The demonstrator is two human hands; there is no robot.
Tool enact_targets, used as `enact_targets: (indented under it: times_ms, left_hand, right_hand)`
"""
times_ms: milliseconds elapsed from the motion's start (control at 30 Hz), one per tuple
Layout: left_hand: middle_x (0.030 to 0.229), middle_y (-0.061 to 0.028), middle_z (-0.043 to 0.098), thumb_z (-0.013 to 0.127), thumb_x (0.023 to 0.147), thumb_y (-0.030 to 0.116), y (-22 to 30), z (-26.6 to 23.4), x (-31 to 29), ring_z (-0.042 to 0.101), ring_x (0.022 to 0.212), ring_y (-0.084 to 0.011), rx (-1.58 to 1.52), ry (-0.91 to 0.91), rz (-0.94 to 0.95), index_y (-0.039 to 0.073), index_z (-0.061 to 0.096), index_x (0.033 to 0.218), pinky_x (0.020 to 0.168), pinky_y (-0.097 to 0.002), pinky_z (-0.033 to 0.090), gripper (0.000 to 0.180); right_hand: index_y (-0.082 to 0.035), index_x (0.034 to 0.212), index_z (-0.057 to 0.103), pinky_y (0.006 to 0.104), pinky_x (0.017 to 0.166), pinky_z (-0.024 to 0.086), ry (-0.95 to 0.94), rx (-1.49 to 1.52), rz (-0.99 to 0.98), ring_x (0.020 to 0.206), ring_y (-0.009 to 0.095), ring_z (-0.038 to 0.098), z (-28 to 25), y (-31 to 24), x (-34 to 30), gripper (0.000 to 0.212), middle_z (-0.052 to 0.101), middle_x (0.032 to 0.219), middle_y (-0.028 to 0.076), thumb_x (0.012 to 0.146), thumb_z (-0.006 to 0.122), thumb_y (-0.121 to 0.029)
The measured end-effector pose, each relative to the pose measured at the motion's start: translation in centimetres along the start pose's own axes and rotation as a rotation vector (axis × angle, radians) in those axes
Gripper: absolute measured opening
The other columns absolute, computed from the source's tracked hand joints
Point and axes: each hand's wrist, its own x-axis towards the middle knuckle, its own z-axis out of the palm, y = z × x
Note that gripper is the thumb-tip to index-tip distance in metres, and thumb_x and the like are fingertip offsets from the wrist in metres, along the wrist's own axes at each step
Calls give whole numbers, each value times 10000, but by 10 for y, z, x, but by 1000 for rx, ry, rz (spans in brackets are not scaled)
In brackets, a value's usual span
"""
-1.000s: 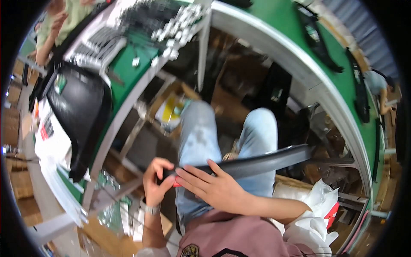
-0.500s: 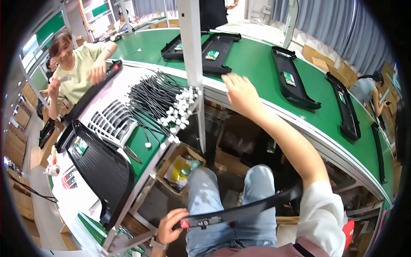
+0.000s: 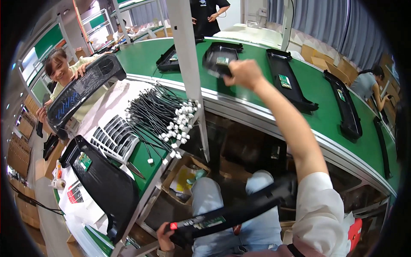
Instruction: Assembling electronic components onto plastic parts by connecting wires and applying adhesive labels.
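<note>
- Green worktop [image 3: 314,77], bending in a wide curve from left, along the far side, and down at right.
- White post [image 3: 184,51], standing upright at the near edge of the worktop.
- Co-worker in pale yellow-green top [image 3: 87,103], at the left beyond the worktop, both hands on a raised and tilted black panel [image 3: 87,88].
- Big black cover [image 3: 105,188], lying on the left part of the worktop, inner side up, with a small green board [image 3: 84,161] inside.
- Long black cover [image 3: 252,205], lying slantwise across the legs [image 3: 205,197] in light blue jeans, right end near the white sleeve [image 3: 319,201].
- Two slim black covers [image 3: 291,85], apart from each other on the worktop, to the right of the right hand [image 3: 246,73].
- Far black cover [image 3: 212,58], on the far side by the post, partly blurred, near end inside the bent fingers of the right hand: grasped there.
- Black cables [image 3: 156,107] with white plugs, heaped left of the post.
- Left hand [image 3: 165,237], low in the view, gripping the left end of the long cover.
- Pointed metal tool [image 3: 136,170], just below the cables.
- Red label [image 3: 173,225], on the long cover, beside the left fingers.
</note>
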Motion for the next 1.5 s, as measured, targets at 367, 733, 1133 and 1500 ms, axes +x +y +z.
enact_targets:
  times_ms: [367, 733, 1133, 1500]
  left_hand:
    - [938, -84, 660, 536, 722, 19, 156, 14, 89, 622, 852, -208, -793, -56, -668, -7, 613, 1101, 817, -306, 506, 388]
    - [796, -24, 665, 564, 798, 173, 265, 151, 207, 646, 685, -162, -1174, -363, -653, 100, 611, 859, 557, -287, 525, 106]
    - [1309, -228, 514, 497, 961, 550, 303, 342, 432, 499, 1194, -449, -615, -274, -376, -46, 511, 1238, 933, -628, 447, 657]
    - [1115, -110, 564, 690, 817, 165, 447, 256, 196, 602, 927, -207, -1065, -1027, 148, 17, 349, 1399, 761, -380, 527, 691]
  right_hand:
    - [-115, 977, 733, 353, 733, 509, 568, -258, 489, 807, 303, 687, -240, 184, -105, 584, 710, 815, 127, 828, 603, -665]
    - [-43, 1019, 710, 215, 696, 466, 875, -226, 521, 684, 64, 561, -349, 138, -240, 381, 671, 750, 22, 822, 742, -367]
    - [36, 1046, 640, 315, 573, 462, 636, -263, 304, 569, 237, 546, -331, 86, -349, 572, 576, 696, 74, 744, 772, -432]
    - [-44, 750, 479, 365, 476, 306, 196, -85, -102, 510, 263, 421, -278, -10, -344, 413, 394, 609, 81, 899, 659, -385]
